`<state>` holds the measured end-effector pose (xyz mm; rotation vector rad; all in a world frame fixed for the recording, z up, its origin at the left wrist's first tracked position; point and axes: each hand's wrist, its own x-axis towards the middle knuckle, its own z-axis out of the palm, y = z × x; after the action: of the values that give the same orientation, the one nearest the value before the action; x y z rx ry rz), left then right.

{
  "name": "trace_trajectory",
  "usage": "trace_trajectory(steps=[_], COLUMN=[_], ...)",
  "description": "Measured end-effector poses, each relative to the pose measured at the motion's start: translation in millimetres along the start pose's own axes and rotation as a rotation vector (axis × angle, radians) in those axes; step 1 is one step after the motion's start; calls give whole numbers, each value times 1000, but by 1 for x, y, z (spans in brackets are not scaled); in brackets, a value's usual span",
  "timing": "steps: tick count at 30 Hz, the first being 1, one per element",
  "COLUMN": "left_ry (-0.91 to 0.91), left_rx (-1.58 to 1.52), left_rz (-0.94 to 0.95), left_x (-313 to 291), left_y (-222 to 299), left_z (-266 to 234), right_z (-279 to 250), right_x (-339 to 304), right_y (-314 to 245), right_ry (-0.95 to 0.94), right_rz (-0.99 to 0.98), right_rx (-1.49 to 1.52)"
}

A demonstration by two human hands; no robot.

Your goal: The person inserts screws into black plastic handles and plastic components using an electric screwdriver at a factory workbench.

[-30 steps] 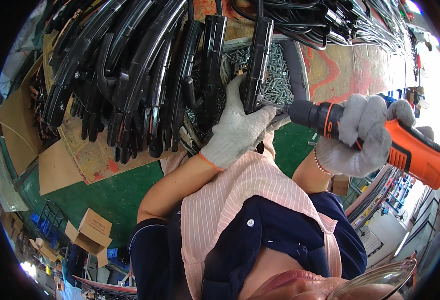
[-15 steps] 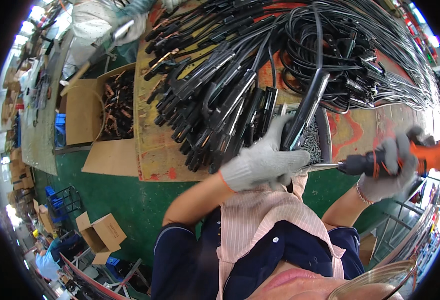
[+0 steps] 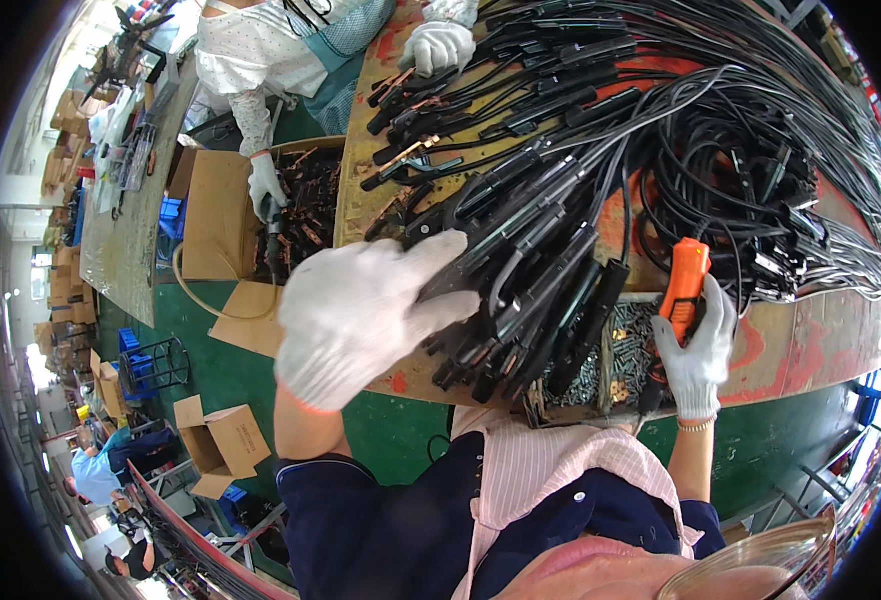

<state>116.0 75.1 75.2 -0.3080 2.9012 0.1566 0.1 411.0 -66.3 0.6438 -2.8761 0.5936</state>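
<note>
Left hand [image 3: 365, 315], white knit glove, lies palm-down on the near end of a heap of black clamps [image 3: 520, 280]; fingers spread flat over the top handles, touching them, grip not closed on any one piece as far as I can tell. Right hand [image 3: 698, 355], same glove type, is wrapped tight around an orange driver [image 3: 682, 285]; the tool stands roughly upright with its orange body sticking out above the fist, the lower end hidden behind the glove. Driver sits just right of the clamp heap, over a shallow tray [image 3: 600, 365] of small metal screws at the worktop's near edge. Clamps fan out from the near edge toward the middle of the worktop [image 3: 810, 340], a worn orange-brown surface; their black cables [image 3: 760, 150] run off in a dense tangle across the far right half. More loose clamps with copper jaws [image 3: 410, 110] lie at the far left part of the worktop. A second person in a pale patterned sleeve stands at the far side: one gloved hand [image 3: 438, 45] rests on the worktop by those copper-jawed clamps, the other gloved hand [image 3: 263, 185] reaches into an open cardboard box [image 3: 210, 215] of dark parts on the floor beside the worktop. Green floor [image 3: 240, 370] below, with another open carton [image 3: 225, 440] near left.
</note>
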Motion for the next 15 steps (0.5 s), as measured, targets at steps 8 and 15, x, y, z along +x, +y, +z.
trace_trajectory(steps=[8, 15], left_ry=[92, 35], left_rx=[-164, -137], left_rz=[-145, -118], left_x=[78, 105], left_y=[-102, -95], left_z=[70, 98], right_z=[-41, 61], right_x=[122, 269], right_y=[-52, -72], right_ry=[118, -287], right_rz=[-454, -666], right_rx=[152, -172])
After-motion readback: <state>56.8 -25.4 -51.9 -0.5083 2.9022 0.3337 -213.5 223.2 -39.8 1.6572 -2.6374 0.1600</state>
